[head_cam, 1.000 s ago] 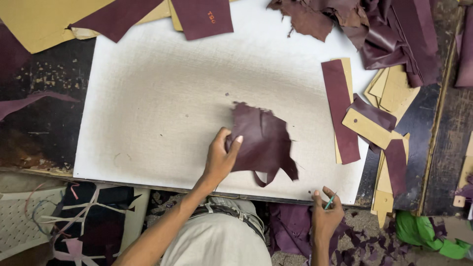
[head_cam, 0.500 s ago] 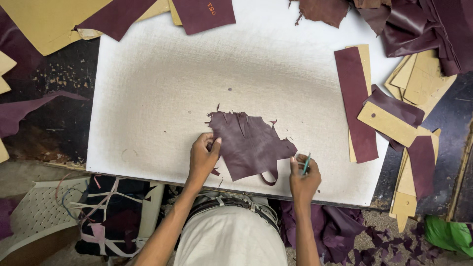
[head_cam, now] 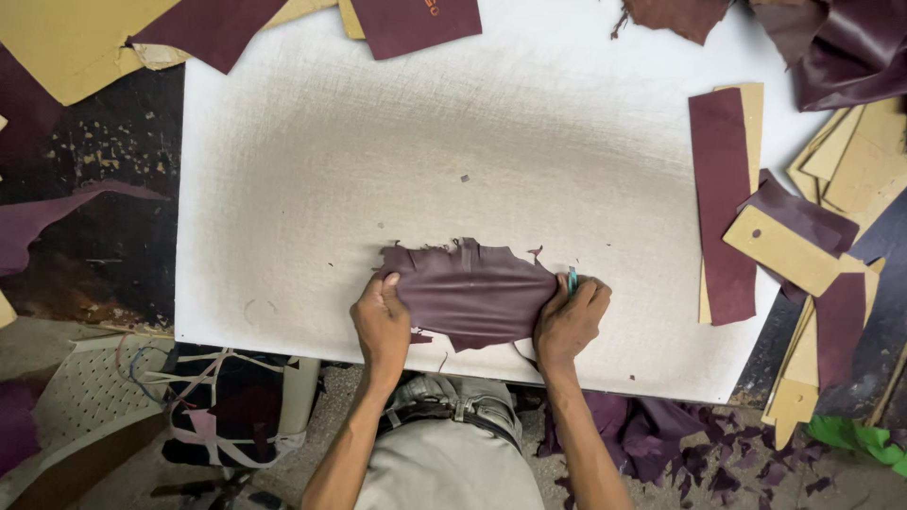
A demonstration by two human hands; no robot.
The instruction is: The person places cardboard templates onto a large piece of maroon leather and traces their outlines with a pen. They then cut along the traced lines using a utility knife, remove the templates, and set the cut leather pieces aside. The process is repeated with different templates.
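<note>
Gripping a ragged maroon leather scrap from both ends, the left hand and right hand hold it taut near the front edge of the white cutting board. Each hand's fingers are curled shut over its end of the scrap, thumb on top; the right hand also has a small green-handled tool tucked in its grip, only the tip showing. The scrap lies flat on the board between the two hands, its far edge torn and uneven.

Below the board's front edge, maroon offcuts lie heaped on the floor. On the board's right side a long maroon strip lies lengthwise over a tan card strip, and just beyond the right edge sits a pile of tan card patterns mixed with maroon pieces. At the board's far edge a maroon rectangle overlaps the rim, and crumpled dark leather lies at the far right corner. The dark worktop shows left of the board.
</note>
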